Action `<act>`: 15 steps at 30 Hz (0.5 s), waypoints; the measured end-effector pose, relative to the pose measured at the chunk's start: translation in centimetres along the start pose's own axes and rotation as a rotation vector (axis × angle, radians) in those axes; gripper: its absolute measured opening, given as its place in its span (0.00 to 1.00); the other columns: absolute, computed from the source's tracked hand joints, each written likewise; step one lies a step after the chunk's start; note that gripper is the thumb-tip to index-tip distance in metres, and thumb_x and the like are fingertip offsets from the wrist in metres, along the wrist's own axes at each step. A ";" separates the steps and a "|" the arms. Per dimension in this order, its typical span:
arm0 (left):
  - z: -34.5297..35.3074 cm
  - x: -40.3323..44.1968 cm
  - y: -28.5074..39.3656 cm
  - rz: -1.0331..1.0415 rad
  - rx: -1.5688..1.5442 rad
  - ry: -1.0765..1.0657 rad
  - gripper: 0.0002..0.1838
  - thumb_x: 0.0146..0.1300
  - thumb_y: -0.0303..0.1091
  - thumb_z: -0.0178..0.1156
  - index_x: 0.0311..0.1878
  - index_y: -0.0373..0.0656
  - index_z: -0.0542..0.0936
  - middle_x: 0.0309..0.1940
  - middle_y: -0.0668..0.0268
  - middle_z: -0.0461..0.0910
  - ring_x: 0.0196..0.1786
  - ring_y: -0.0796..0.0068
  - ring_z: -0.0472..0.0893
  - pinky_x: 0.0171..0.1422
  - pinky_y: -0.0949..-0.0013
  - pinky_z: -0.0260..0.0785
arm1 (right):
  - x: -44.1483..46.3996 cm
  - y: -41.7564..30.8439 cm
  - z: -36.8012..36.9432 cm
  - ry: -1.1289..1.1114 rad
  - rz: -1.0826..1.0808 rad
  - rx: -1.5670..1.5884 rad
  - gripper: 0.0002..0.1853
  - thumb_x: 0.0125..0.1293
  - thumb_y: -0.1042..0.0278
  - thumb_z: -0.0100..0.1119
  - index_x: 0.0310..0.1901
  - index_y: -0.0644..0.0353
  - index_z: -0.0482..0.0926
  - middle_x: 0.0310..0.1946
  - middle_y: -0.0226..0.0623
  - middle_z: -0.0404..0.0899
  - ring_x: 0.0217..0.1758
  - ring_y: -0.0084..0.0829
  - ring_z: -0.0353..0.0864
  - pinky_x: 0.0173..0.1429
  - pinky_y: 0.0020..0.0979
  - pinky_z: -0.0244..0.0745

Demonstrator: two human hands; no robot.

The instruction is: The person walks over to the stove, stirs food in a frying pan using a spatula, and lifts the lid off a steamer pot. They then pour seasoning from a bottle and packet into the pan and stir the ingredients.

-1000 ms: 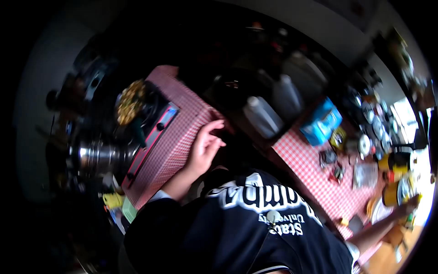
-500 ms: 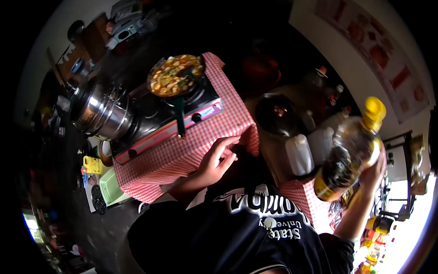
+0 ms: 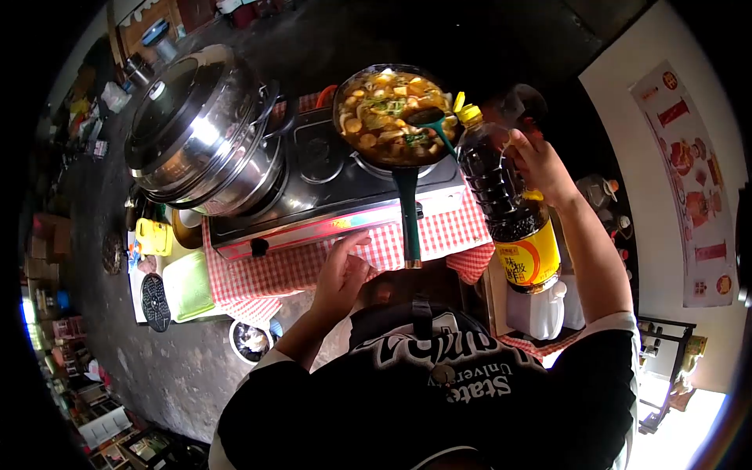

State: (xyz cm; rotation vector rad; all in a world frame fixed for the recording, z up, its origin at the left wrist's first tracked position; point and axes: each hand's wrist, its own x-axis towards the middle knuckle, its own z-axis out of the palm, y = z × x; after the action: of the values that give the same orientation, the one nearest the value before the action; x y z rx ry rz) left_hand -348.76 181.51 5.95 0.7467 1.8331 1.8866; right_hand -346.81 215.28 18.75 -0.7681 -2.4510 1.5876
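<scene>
My right hand (image 3: 540, 164) grips the handle of a large soy sauce bottle (image 3: 501, 188) with dark liquid and a yellow label. Its yellow flip cap (image 3: 468, 112) looks raised, and the neck stands beside the pan's right rim. The pan (image 3: 406, 188), on the right burner, is full of brown stew (image 3: 384, 117) with pale chunks and green bits. A dark green ladle (image 3: 442, 135) rests in it. Empty, with fingers loosely bent and apart, my left hand (image 3: 342, 270) hovers by the checked cloth (image 3: 305, 262) in front of the stove.
A big steel steamer pot (image 3: 204, 133) sits on the left of the gas stove (image 3: 313, 215). White jugs (image 3: 536, 309) stand at right, below the bottle. Left of the table are a green basket (image 3: 192, 290) and a yellow container (image 3: 154, 236). A bucket (image 3: 251, 341) is on the floor.
My right hand has brought the soy sauce bottle from the far right to beside the pan. My view has shifted, and my left hand is still empty near the cloth.
</scene>
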 end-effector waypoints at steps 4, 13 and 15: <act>-1.7 0.4 -0.1 -0.039 -0.019 0.043 0.23 0.62 0.22 0.48 0.62 0.38 0.63 0.53 0.56 0.68 0.39 0.75 0.77 0.48 0.72 0.71 | 4.1 1.4 2.1 -0.068 0.051 -0.123 0.22 0.69 0.46 0.45 0.41 0.60 0.73 0.23 0.25 0.67 0.21 0.18 0.62 0.22 0.24 0.57; -4.6 0.6 -0.4 -0.067 0.031 0.065 0.24 0.61 0.22 0.49 0.62 0.37 0.63 0.53 0.56 0.68 0.40 0.76 0.77 0.49 0.72 0.70 | 7.8 1.5 3.8 -0.266 0.076 -0.624 0.16 0.69 0.61 0.46 0.52 0.60 0.72 0.30 0.34 0.74 0.26 0.29 0.74 0.28 0.30 0.72; -4.8 0.6 -0.4 -0.071 0.014 0.065 0.24 0.61 0.22 0.49 0.62 0.37 0.62 0.54 0.56 0.68 0.41 0.76 0.77 0.49 0.72 0.70 | 11.6 6.3 2.9 -0.366 -0.133 -0.872 0.17 0.69 0.63 0.45 0.57 0.56 0.69 0.32 0.36 0.75 0.29 0.30 0.77 0.30 0.30 0.74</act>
State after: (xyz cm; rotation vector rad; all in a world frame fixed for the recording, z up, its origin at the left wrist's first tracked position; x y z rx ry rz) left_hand -352.26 178.20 5.65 0.6232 1.8882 1.8760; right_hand -355.66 220.44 9.95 -0.3759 -3.3955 0.5855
